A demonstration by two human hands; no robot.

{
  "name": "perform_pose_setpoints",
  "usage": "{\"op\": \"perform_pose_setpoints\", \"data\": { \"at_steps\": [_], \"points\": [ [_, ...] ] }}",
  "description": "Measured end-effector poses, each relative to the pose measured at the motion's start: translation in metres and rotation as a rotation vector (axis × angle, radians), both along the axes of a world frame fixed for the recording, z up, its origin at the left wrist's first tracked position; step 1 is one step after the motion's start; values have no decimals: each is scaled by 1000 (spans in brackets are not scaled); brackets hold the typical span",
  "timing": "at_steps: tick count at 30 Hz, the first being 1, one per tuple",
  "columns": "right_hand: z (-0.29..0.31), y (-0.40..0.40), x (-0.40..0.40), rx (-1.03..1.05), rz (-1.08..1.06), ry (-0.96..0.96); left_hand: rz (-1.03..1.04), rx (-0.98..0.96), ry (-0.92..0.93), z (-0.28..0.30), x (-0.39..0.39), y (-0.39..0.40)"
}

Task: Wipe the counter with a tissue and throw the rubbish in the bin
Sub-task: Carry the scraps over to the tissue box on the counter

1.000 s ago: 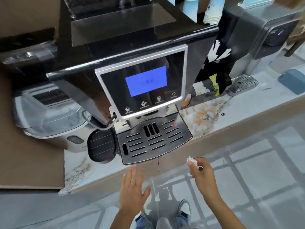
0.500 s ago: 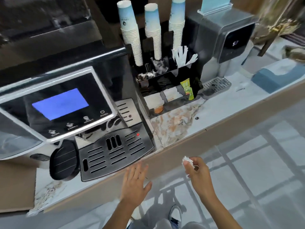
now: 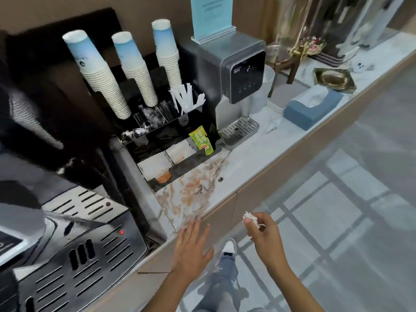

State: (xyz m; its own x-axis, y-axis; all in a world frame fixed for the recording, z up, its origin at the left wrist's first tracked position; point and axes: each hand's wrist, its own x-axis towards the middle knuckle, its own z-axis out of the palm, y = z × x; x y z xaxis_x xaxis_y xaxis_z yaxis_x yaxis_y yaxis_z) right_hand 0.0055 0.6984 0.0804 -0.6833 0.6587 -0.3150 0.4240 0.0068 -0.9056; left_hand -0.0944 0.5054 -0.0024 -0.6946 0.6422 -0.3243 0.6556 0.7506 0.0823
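My right hand (image 3: pixel 262 233) holds a small crumpled white tissue (image 3: pixel 249 216) in its fingertips, in front of the counter's edge and above the floor. My left hand (image 3: pixel 191 246) is flat with fingers spread, its fingertips at the front edge of the marble counter (image 3: pixel 258 154). Brown-orange veining or stains (image 3: pixel 191 188) mark the counter just beyond that hand. A small dark speck (image 3: pixel 220 179) lies on the counter to the right of them. A blue tissue box (image 3: pixel 311 106) stands farther right on the counter. No bin is in view.
A coffee machine with a slotted drip tray (image 3: pixel 74 248) fills the left. Behind the stains stands a black organiser (image 3: pixel 177 149) with sachets and paper cup stacks (image 3: pixel 101 73). A water dispenser (image 3: pixel 236 70) with a metal tray, a gold ashtray (image 3: pixel 335 78) and a crumpled scrap (image 3: pixel 272 126) lie farther right.
The view has swung right along the counter, away from the coffee machine's screen toward the cup organiser and tissue box. Both hands keep their poses; the right still holds the tissue.
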Motion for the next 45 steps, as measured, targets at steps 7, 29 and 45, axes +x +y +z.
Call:
{"op": "perform_pose_setpoints", "data": {
  "at_steps": [7, 29, 45],
  "points": [
    [0, 74, -36, 19, -82, 4, -126, 58, -21, -15, -34, 91],
    [21, 307, -141, 53, -210, 42, -195, 97, -32, -8, -130, 317],
    [28, 492, -278, 52, 310, 136, 311, 107, -7, -13, -151, 480]
  ]
}}
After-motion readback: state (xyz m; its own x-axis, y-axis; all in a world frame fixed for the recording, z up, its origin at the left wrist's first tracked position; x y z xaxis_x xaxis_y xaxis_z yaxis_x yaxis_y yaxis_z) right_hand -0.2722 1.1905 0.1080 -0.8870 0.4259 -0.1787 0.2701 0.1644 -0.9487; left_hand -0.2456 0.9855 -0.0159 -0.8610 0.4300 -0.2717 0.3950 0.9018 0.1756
